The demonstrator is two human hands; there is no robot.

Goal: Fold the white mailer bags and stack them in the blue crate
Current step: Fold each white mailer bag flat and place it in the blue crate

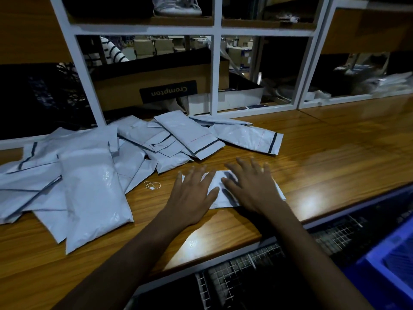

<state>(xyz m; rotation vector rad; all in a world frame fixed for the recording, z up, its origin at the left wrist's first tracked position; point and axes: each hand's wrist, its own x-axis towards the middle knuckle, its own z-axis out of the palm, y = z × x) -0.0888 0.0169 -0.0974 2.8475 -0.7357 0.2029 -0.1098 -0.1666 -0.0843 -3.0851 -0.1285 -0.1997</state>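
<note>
Pressing flat on the white mailer bag (215, 177), both hands are spread wide with fingers straight, gripping nothing: left hand (190, 193) on its 9 o'clock end, right hand (252, 189) on its 3 o'clock end. The bag lies on the wooden surface (324, 153). A loose pile of mailer bags (96, 175) sits at 10 o'clock, and the blue crate (384, 260) is down at 4 o'clock.

Packing station: mailer bags (143, 153), stacked cartons (154, 47), shelving (215, 70).

Single head view: looks forward and down, close over wooden counter (312, 157), facing white shelf frame (215, 70).
</note>
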